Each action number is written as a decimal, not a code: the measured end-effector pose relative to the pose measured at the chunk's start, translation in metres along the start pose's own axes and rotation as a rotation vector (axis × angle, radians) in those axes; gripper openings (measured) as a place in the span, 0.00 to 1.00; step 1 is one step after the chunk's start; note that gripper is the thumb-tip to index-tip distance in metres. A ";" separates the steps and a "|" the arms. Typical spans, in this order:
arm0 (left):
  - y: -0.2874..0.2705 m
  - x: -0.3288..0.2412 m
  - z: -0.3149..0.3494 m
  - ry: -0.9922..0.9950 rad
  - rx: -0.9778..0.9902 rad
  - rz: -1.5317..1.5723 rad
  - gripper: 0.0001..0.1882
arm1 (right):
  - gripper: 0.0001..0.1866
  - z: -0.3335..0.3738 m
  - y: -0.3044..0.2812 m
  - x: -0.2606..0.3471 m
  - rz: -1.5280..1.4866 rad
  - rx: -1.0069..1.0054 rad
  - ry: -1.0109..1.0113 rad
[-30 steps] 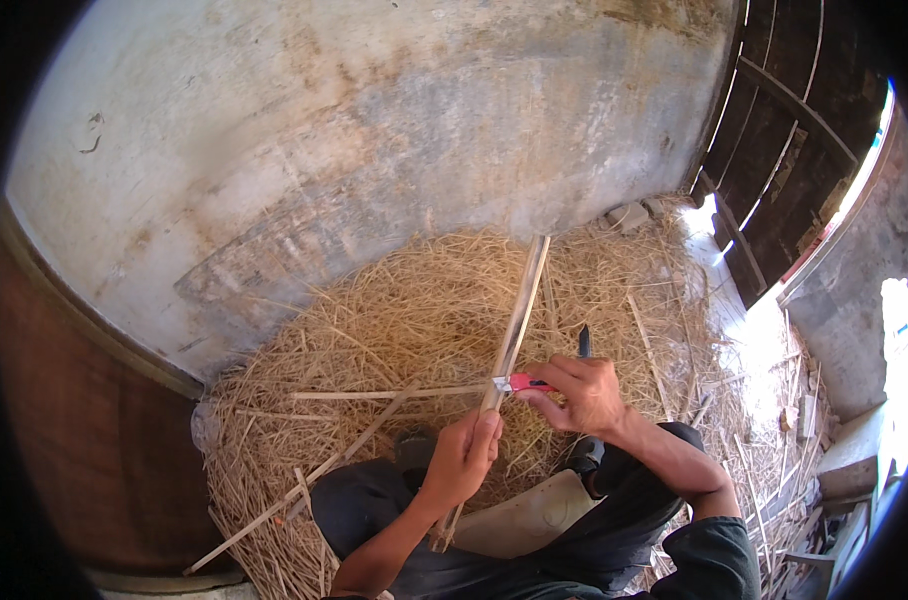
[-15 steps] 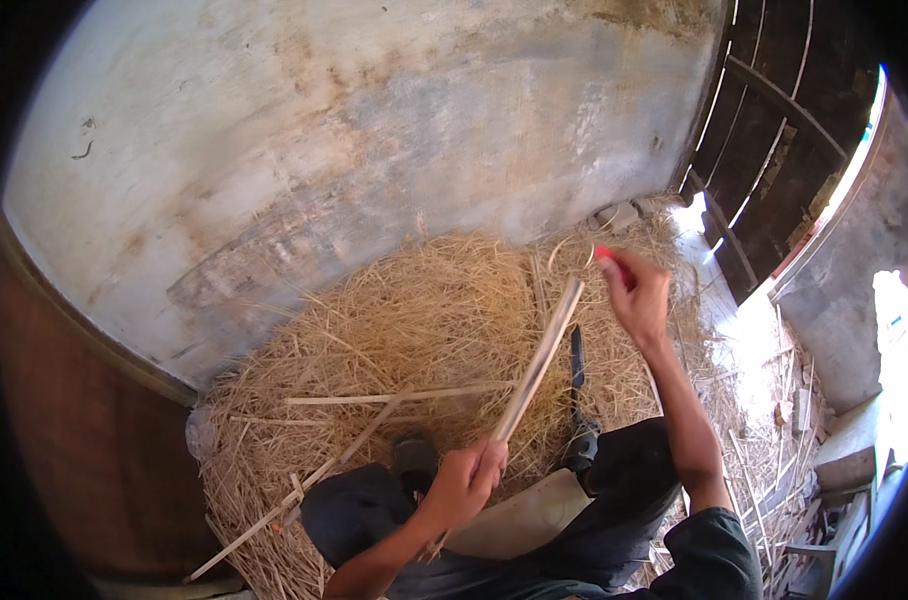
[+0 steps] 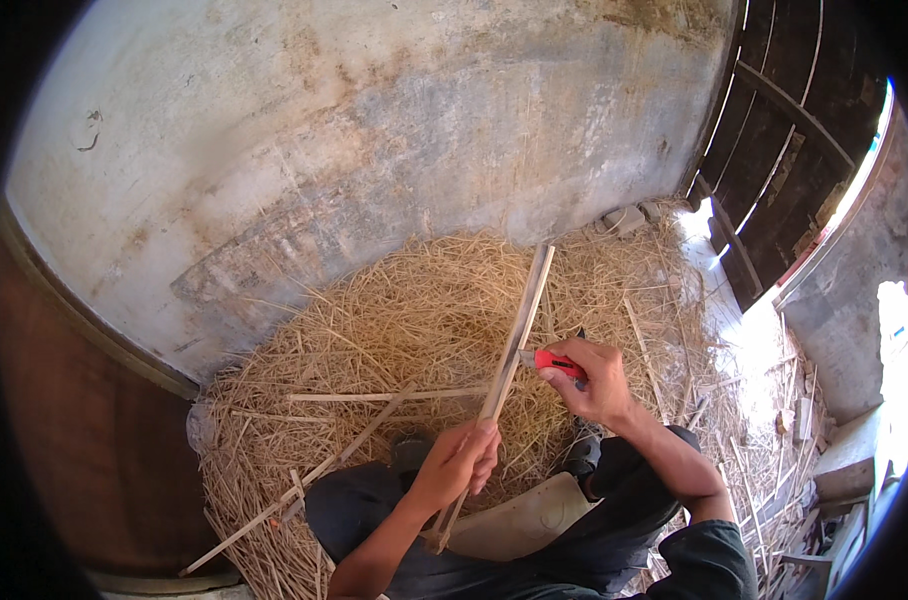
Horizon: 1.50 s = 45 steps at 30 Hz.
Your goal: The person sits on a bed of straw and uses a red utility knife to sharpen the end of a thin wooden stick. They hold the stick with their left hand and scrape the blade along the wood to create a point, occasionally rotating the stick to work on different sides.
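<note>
My left hand [image 3: 459,462] is closed around the lower part of a long pale wooden strip [image 3: 519,330], perhaps bamboo, which slants up and away to the right. A lengthwise dark line runs along it, and its lower end shows below my fist near my lap. My right hand [image 3: 599,382] grips a red utility knife [image 3: 558,362]. Its short blade points left and meets the strip's right edge about midway up. Behind the right hand, a dark upright tool is mostly hidden; only its tip [image 3: 580,334] shows.
A heap of straw-like shavings [image 3: 374,310] spreads before a stained wall [image 3: 394,130]. Loose strips [image 3: 274,508] lie on its left side. A pale curved piece [image 3: 524,518] lies between my legs. Dark wooden slats [image 3: 774,130] stand at right, with stone blocks [image 3: 624,218] by the wall.
My right hand has come down and left with the knife, bringing the blade against the strip. The strip now stands steeper, its far end further left.
</note>
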<state>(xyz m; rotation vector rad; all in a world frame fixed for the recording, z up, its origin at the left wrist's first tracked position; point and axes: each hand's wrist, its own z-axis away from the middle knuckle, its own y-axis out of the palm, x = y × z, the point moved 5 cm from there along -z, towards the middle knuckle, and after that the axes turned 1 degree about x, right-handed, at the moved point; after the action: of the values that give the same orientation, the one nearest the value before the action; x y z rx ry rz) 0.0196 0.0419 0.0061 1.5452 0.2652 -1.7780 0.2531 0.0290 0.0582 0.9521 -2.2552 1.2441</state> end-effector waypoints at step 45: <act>0.011 -0.008 -0.021 0.276 -0.310 -0.421 0.20 | 0.13 0.010 -0.005 0.024 0.289 0.004 -0.164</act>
<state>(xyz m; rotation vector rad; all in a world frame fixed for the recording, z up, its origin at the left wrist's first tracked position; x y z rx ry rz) 0.0426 0.0498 0.0114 1.5794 1.0169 -1.7177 0.2402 0.0097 0.0705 0.7737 -2.5926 1.3304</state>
